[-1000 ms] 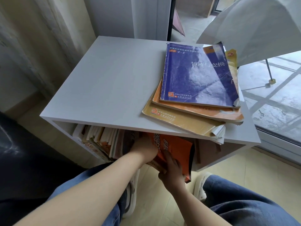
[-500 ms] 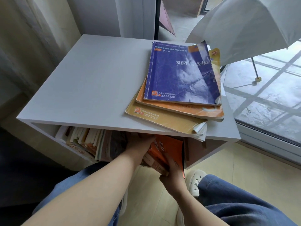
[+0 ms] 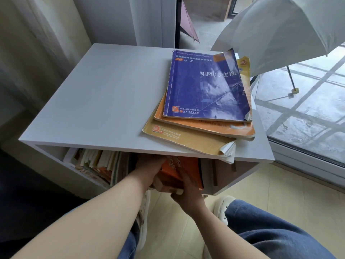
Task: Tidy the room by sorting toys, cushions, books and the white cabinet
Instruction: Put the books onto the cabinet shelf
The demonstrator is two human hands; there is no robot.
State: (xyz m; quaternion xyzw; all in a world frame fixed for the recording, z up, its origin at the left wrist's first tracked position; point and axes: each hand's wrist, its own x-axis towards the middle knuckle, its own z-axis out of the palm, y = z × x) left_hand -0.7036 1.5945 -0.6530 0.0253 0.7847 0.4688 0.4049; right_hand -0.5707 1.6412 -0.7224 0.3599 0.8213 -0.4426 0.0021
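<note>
The orange book (image 3: 182, 171) has gone deeper into the white cabinet (image 3: 104, 101) than it was a moment ago, and less of its cover sticks out now. The fingers of the right hand (image 3: 186, 191) are curled up around the bottom edge of the orange book and press on its cover. The left hand (image 3: 147, 168) is pushed into the shelf just to the left of the book, touching it, and its fingers are hidden under the cabinet top, so I cannot tell if they are spread or closed. The orange book stands tilted in the open shelf, with a few thin pale books under it in the same grip. To the left, a row of worn books (image 3: 93, 163) stands packed in the shelf, leaning a little. To the right, some thin dark books stand near the cabinet wall. On top of the cabinet, at the right side, lies a messy pile of three books: a blue book (image 3: 205, 86) on top, an orange-covered book (image 3: 205, 126) under it, and a yellow book (image 3: 186, 139) at the bottom. The yellow one pokes out over the front edge. Behind the cabinet, a white umbrella (image 3: 280, 30) stands open by the glass door. Below are blue jeans and white shoes (image 3: 222, 206) on the pale floor.
</note>
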